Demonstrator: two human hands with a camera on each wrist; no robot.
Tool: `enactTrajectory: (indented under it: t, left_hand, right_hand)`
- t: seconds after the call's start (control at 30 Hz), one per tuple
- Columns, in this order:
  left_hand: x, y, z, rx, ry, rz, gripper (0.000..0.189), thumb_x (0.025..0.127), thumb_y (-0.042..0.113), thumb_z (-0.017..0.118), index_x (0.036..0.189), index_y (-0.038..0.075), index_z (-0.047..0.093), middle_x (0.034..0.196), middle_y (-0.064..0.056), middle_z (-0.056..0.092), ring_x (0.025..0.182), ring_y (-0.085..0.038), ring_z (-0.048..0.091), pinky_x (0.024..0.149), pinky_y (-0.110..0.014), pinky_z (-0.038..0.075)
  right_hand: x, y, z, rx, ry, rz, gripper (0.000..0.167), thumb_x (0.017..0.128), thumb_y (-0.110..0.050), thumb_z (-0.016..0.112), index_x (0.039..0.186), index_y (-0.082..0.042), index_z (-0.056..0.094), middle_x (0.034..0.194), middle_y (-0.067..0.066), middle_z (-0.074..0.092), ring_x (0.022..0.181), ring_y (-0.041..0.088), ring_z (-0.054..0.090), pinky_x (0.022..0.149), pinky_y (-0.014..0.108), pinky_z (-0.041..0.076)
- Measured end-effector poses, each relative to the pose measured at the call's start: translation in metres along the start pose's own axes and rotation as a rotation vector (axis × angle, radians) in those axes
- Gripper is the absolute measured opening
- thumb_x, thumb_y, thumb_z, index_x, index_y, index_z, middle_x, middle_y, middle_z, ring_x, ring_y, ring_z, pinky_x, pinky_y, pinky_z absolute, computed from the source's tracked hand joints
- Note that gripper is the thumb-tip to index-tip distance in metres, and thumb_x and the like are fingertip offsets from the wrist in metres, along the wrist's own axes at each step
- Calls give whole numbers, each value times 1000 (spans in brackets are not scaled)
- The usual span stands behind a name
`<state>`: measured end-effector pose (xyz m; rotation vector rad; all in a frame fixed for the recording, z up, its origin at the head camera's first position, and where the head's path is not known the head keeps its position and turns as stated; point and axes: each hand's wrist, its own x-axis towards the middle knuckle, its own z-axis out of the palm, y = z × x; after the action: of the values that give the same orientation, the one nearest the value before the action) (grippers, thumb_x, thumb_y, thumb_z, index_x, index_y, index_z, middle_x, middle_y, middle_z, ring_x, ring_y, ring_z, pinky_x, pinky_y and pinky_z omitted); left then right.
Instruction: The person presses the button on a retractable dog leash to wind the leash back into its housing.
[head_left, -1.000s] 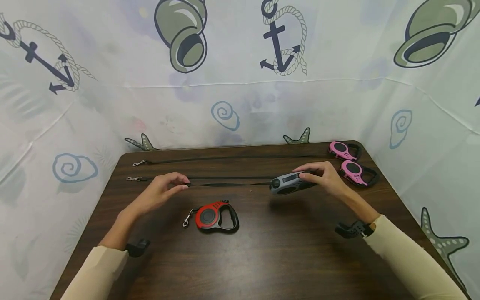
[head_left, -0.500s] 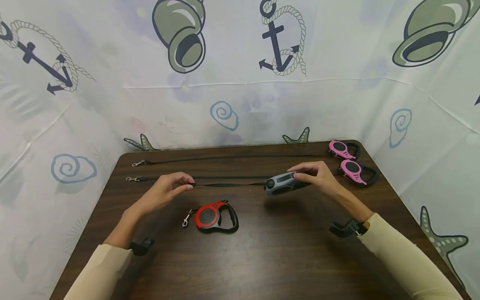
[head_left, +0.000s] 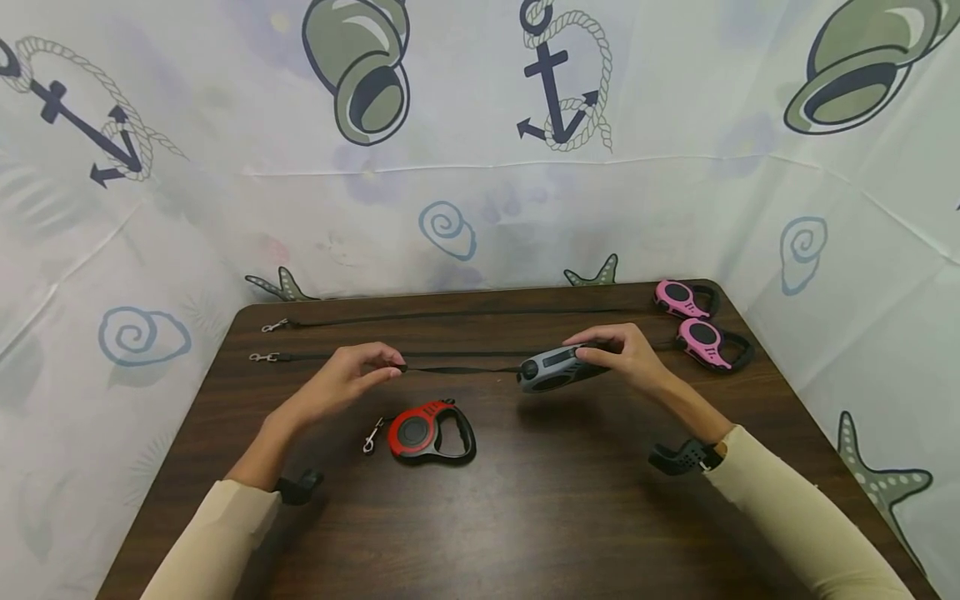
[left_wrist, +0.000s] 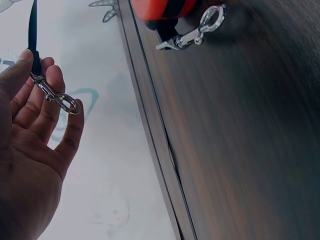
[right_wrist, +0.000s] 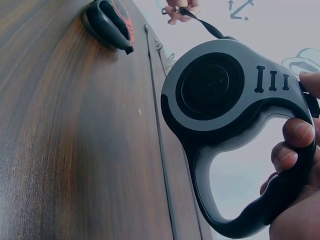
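Note:
My right hand [head_left: 626, 354] grips the handle of a grey and black retractable dog leash [right_wrist: 215, 85], held above the table, with fingers curled through its loop. A black strap [head_left: 461, 369] runs from its housing leftward to my left hand [head_left: 352, 379]. There the thumb and fingers pinch the strap's end, and a silver snap hook [left_wrist: 60, 97] hangs against the fingers in the left wrist view. A red and black retractable leash [head_left: 431, 433] lies on the table between the hands, nearer to me, its own snap hook [head_left: 372, 435] at its left.
Two pink retractable leashes, one behind [head_left: 682, 298] and one in front [head_left: 708, 344], lie at the table's back right. Their black straps stretch left across the table [head_left: 525, 533] to snap hooks [head_left: 264, 357]. A printed curtain [head_left: 495, 225] stands behind and at both sides.
My left hand has moved right and my right hand left, carrying the grey leash. The strap between them is shorter now. The leashes on the table have stayed put.

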<state>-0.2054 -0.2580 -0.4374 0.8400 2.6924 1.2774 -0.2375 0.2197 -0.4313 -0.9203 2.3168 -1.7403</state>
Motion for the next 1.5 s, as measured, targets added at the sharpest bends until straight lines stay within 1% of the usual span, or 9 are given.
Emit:
enactTrajectory:
  t: [0.23, 0.47, 0.63, 0.8, 0.9, 1.0, 1.1, 1.3, 1.5]
  left_hand:
    - [3, 5, 3, -3, -1, 5, 14, 100, 7, 73, 114, 10, 74, 109, -4, 76, 97, -15, 68, 81, -35, 57]
    - [5, 9, 7, -16, -6, 30, 15, 99, 3, 73, 113, 9, 74, 108, -11, 76, 94, -13, 68, 78, -34, 58]
    - [7, 10, 9, -10, -5, 45, 15, 99, 4, 74, 113, 9, 74, 106, -10, 76, 93, -11, 68, 76, -34, 58]
    - [11, 12, 12, -20, -12, 55, 14, 99, 5, 73, 113, 8, 74, 107, -12, 77, 94, -19, 70, 77, -38, 59]
    - [13, 14, 15, -31, -24, 57, 13, 100, 5, 73, 113, 9, 74, 107, -13, 76, 94, -22, 71, 78, -38, 59]
    - [15, 16, 17, -36, -36, 59, 14, 100, 6, 73, 113, 9, 74, 106, -12, 76, 92, -18, 70, 77, -36, 59]
    - [17, 18, 20, -41, -43, 65, 14, 100, 6, 73, 113, 10, 74, 106, -9, 75, 91, -13, 68, 76, -33, 58]
    - [21, 20, 24, -49, -50, 66, 13, 101, 10, 72, 114, 11, 74, 105, -1, 75, 92, -12, 68, 77, -36, 58]
    - [26, 22, 30, -56, -59, 79, 11, 102, 11, 72, 113, 11, 75, 106, -5, 76, 94, -13, 68, 81, -36, 57]
  right_hand:
    - [2, -3, 5, 12, -7, 7, 27, 100, -9, 66, 123, 0, 76, 120, 17, 75, 95, 23, 65, 78, 36, 55]
    - [4, -1, 8, 18, -16, 6, 27, 100, -8, 65, 123, 0, 76, 120, 16, 75, 95, 24, 65, 79, 34, 55]
    - [6, -2, 10, 13, -18, -5, 26, 101, -8, 65, 123, 0, 76, 120, 17, 75, 96, 23, 65, 79, 32, 55]
    - [8, -4, 12, 19, -22, 4, 26, 101, -8, 66, 123, -1, 77, 119, 15, 76, 95, 23, 65, 79, 32, 55]
    - [9, -5, 14, 22, -31, 3, 26, 100, -8, 66, 122, -1, 77, 119, 14, 76, 94, 23, 64, 77, 35, 55]
    - [11, -6, 16, 21, -41, -2, 25, 100, -9, 67, 122, -2, 77, 118, 13, 76, 93, 24, 64, 76, 38, 55]
    - [12, -6, 17, 16, -42, -2, 25, 100, -9, 67, 122, -4, 78, 118, 13, 76, 93, 24, 65, 77, 36, 55]
    - [13, -4, 20, 19, -34, -9, 25, 100, -7, 67, 121, -2, 78, 118, 16, 76, 93, 23, 65, 77, 32, 55]
    - [14, -5, 23, 35, -43, -24, 26, 100, -7, 65, 122, 1, 77, 118, 19, 75, 92, 23, 65, 77, 33, 55]
